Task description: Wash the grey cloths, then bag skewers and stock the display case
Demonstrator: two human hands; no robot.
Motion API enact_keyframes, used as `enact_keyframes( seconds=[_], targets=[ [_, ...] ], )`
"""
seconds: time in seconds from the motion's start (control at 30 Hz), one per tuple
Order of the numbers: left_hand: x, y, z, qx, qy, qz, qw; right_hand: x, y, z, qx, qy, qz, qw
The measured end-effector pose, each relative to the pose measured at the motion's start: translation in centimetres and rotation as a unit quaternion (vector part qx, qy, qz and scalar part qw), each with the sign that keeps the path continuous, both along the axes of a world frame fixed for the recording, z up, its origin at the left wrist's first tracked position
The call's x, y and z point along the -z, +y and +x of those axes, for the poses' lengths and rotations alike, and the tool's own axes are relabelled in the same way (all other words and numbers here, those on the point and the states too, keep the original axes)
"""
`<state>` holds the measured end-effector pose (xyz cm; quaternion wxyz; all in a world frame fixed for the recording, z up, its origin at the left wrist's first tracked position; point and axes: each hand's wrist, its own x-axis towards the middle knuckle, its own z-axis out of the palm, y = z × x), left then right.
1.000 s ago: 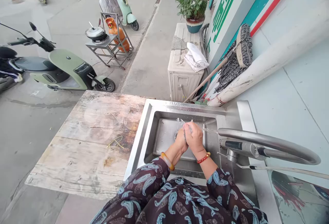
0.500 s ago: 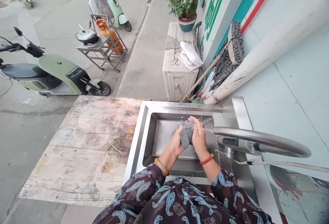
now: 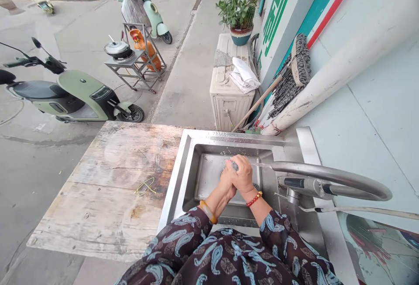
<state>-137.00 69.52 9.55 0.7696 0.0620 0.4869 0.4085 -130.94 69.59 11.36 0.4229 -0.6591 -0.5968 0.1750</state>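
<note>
Over the sink point(image 3: 189, 176), my two hands are pressed together around a wet, grey, knitted-looking cloth point(image 3: 235, 166). Only a small bit of the cloth shows between the fingers. My left hand point(image 3: 227, 182) is closed under and beside it, mostly covered by the other hand. Wrapped over the top is my right hand point(image 3: 242, 173), its fingers curled onto the left. Water runs from the curved metal faucet point(image 3: 327, 171) toward my hands. A dark grey, textured piece point(image 3: 257, 187) shows just behind my right wrist; what it is I cannot tell.
On the left, a weathered wooden board point(image 3: 108, 197) adjoins the sink and bears a yellow-green string point(image 3: 145, 187). Past the sink stand a boxy white unit point(image 3: 225, 86) with a folded white cloth point(image 3: 244, 75) and a mop point(image 3: 288, 80). Scooters are parked farther left.
The cloth was spread between my parted hands, largely visible. Now my right hand has moved left and folded over it, squeezing it against my left hand. The view has shifted slightly.
</note>
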Motion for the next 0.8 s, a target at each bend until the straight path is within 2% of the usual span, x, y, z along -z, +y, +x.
enact_keyframes(
  seconds=[0.1, 0.2, 0.33, 0.4, 0.5, 0.63, 0.7, 0.73, 0.8],
  targets=[
    [-0.3, -0.3, -0.1, 0.081, 0.106, 0.010, 0.991, -0.1, 0.7, 0.5, 0.038, 0.057, -0.048, 0.997],
    [-0.7, 0.2, -1.0, 0.153, 0.203, 0.084, 0.964, -0.2, 0.7, 1.8, 0.046, 0.093, -0.073, 0.992],
    [-0.9, 1.8, -4.4, 0.153, 0.247, 0.152, 0.945, 0.4, -1.4, 4.4, 0.047, 0.039, -0.086, 0.994],
    [-0.8, 2.2, -6.6, 0.162, 0.309, 0.183, 0.919, 0.9, -2.8, 5.2, 0.079, 0.037, -0.104, 0.991],
    [-0.4, 1.9, -8.8, 0.190, 0.383, 0.244, 0.870, 1.1, -4.5, 4.8, 0.133, 0.099, -0.110, 0.980],
    [-0.4, 0.5, -8.4, 0.323, 0.310, 0.399, 0.800, -0.4, -5.6, 1.8, 0.118, 0.198, -0.110, 0.967],
    [-0.7, 0.0, -7.3, 0.356, 0.275, 0.435, 0.780, -1.8, -6.0, 0.3, 0.097, 0.250, -0.114, 0.957],
    [-1.0, -0.3, -6.8, 0.354, 0.258, 0.436, 0.786, -2.5, -6.2, -0.2, 0.092, 0.285, -0.117, 0.947],
    [-1.8, -0.7, -6.1, 0.329, 0.216, 0.409, 0.823, -3.7, -6.6, -0.6, 0.092, 0.377, -0.120, 0.914]
  ],
)
